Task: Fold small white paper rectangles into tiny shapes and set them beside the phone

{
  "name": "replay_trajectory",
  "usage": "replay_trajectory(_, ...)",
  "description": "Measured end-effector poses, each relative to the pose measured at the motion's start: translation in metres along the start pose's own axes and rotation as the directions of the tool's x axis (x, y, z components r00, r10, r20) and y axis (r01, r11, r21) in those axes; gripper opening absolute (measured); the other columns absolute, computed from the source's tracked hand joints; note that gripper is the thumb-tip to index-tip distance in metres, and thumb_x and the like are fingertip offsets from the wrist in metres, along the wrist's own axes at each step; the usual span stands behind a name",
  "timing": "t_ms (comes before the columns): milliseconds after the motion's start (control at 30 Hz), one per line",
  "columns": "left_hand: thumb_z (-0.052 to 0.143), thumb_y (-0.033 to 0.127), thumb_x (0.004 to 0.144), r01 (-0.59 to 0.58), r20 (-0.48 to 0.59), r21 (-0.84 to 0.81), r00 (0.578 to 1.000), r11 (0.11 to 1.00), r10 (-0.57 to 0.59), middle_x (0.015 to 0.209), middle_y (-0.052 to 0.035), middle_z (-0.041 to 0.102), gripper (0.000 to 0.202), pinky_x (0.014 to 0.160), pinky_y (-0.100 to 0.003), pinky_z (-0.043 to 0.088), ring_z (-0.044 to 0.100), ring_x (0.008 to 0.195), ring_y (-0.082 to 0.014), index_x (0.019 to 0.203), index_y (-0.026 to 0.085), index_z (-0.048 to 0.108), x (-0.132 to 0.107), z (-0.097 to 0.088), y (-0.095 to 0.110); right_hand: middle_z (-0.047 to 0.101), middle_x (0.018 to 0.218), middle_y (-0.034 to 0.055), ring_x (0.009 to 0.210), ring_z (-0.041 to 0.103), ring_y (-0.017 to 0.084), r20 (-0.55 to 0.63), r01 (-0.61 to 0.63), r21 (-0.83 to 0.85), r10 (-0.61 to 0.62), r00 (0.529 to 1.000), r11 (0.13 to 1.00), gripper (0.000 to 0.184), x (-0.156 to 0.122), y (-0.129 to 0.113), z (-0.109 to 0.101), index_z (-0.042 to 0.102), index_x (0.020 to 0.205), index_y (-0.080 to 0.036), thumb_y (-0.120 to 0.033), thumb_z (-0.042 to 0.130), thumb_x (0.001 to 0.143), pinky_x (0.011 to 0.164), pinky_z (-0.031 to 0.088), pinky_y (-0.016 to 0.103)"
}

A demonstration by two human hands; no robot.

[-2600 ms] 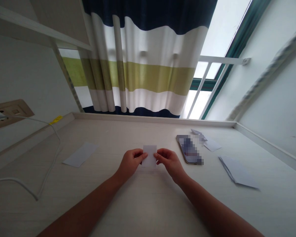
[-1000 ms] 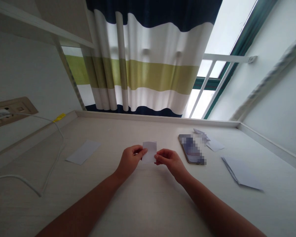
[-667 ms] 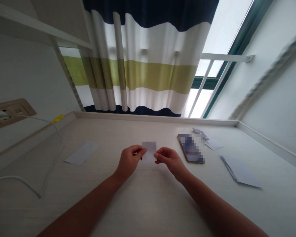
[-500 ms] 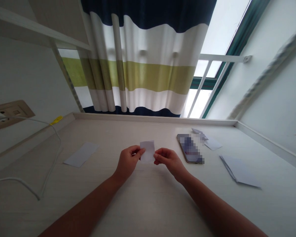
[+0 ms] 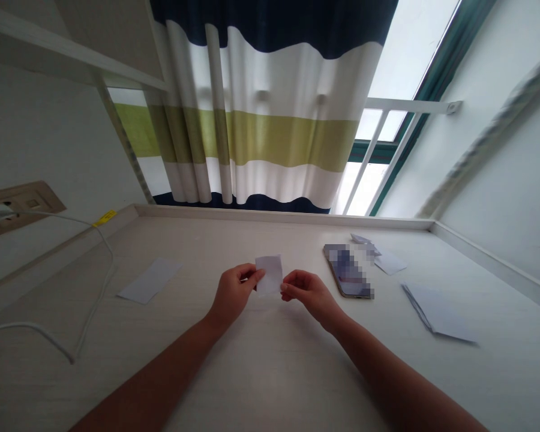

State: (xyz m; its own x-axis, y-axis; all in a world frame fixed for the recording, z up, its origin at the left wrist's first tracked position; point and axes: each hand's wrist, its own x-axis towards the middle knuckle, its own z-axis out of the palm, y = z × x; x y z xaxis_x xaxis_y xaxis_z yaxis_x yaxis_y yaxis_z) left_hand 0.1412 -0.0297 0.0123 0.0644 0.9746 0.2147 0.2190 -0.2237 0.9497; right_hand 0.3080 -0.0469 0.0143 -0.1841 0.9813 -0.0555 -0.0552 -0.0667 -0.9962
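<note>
A small white paper slip [image 5: 270, 273] stands upright just above the pale wooden table [image 5: 261, 372], near its middle. My left hand [image 5: 234, 294] pinches the slip's lower left edge with thumb and fingers. My right hand [image 5: 306, 294] pinches its lower right edge in the same way. Both hands are closed on the paper, with the other fingers curled under.
A phone [image 5: 348, 271] lies right of my hands, with small paper pieces [image 5: 387, 261] behind it. A stack of white sheets [image 5: 438, 312] sits further right. One paper strip [image 5: 150, 280] lies to the left, near a white cable [image 5: 90, 300]. A striped curtain [image 5: 261, 120] hangs behind.
The slip has shifted slightly left and tilted a little between my fingers. My hands stay in the same spot, still pinching it.
</note>
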Motion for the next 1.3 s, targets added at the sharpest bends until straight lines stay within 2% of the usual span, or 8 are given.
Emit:
replay_trajectory(133, 0.058, 0.034, 0.068, 0.009, 0.076, 0.005, 0.997, 1.000, -0.010, 0.054, 0.0025, 0.050, 0.023, 0.051, -0.020, 0.039, 0.048, 0.053, -0.0106, 0.057, 0.014, 0.057, -0.001, 0.003, -0.003, 0.061, 0.061, -0.0022, 0.059, 0.054, 0.011, -0.062, 0.062, 0.038, -0.060, 0.996, 0.997, 0.020, 0.002, 0.001, -0.003, 0.062, 0.070, -0.016, -0.029, 0.071, 0.059, 0.063, 0.042, 0.028)
replay_trajectory(267, 0.058, 0.034, 0.067, 0.050, 0.148, -0.025, 0.988, 0.998, -0.046, 0.056, 0.0009, 0.055, 0.022, 0.053, -0.021, 0.040, 0.050, 0.055, -0.0117, 0.060, 0.013, 0.061, -0.003, 0.008, -0.005, 0.059, 0.057, -0.0026, 0.056, 0.052, 0.010, -0.107, 0.098, 0.048, -0.092, 0.990, 0.994, 0.019, 0.005, 0.003, -0.006, 0.062, 0.064, -0.015, -0.030, 0.071, 0.058, 0.061, 0.041, 0.027)
replay_trajectory(500, 0.059, 0.033, 0.066, 0.108, 0.162, -0.087, 0.982, 0.990, -0.093, 0.054, 0.0005, 0.056, 0.021, 0.052, -0.022, 0.040, 0.050, 0.054, -0.0116, 0.063, 0.013, 0.063, -0.003, 0.010, -0.004, 0.058, 0.049, -0.0031, 0.051, 0.051, 0.009, -0.131, 0.088, 0.035, -0.083, 0.988, 0.996, 0.019, 0.006, 0.003, -0.008, 0.061, 0.059, -0.015, -0.029, 0.072, 0.057, 0.056, 0.040, 0.026)
replay_trajectory(667, 0.062, 0.033, 0.063, 0.166, 0.176, -0.145, 0.974, 0.975, -0.140, 0.057, 0.0004, 0.058, 0.020, 0.053, -0.021, 0.041, 0.051, 0.054, -0.0116, 0.063, 0.013, 0.064, -0.004, 0.010, -0.001, 0.059, 0.053, -0.0025, 0.052, 0.051, 0.009, -0.121, 0.081, 0.061, -0.073, 0.990, 0.995, 0.018, 0.005, 0.002, -0.009, 0.062, 0.061, -0.015, -0.029, 0.073, 0.056, 0.058, 0.041, 0.026)
replay_trajectory(800, 0.062, 0.032, 0.062, 0.163, 0.183, -0.137, 0.974, 0.977, -0.137, 0.053, 0.0014, 0.056, 0.020, 0.052, -0.022, 0.041, 0.051, 0.053, -0.0115, 0.057, 0.013, 0.062, -0.004, 0.011, -0.001, 0.063, 0.060, -0.0009, 0.057, 0.054, 0.011, -0.148, 0.065, 0.097, -0.050, 0.988, 0.993, 0.020, 0.004, -0.002, -0.009, 0.065, 0.067, -0.015, -0.030, 0.073, 0.056, 0.062, 0.043, 0.029)
replay_trajectory(1033, 0.062, 0.031, 0.062, 0.179, 0.220, -0.130, 0.964, 0.975, -0.148, 0.053, 0.0014, 0.055, 0.019, 0.052, -0.022, 0.041, 0.050, 0.052, -0.0112, 0.058, 0.013, 0.062, -0.005, 0.013, -0.002, 0.059, 0.051, -0.0027, 0.053, 0.052, 0.009, -0.189, 0.109, 0.073, -0.094, 0.977, 0.991, 0.017, 0.006, 0.001, -0.011, 0.063, 0.061, -0.015, -0.028, 0.073, 0.057, 0.057, 0.040, 0.026)
replay_trajectory(1300, 0.062, 0.032, 0.063, 0.205, 0.241, -0.125, 0.955, 0.971, -0.170, 0.054, 0.0008, 0.055, 0.020, 0.053, -0.023, 0.042, 0.051, 0.053, -0.0121, 0.059, 0.013, 0.061, -0.005, 0.012, -0.003, 0.060, 0.056, -0.0020, 0.054, 0.053, 0.010, -0.166, 0.083, 0.087, -0.067, 0.984, 0.993, 0.018, 0.004, 0.000, -0.012, 0.063, 0.067, -0.015, -0.028, 0.072, 0.058, 0.059, 0.042, 0.027)
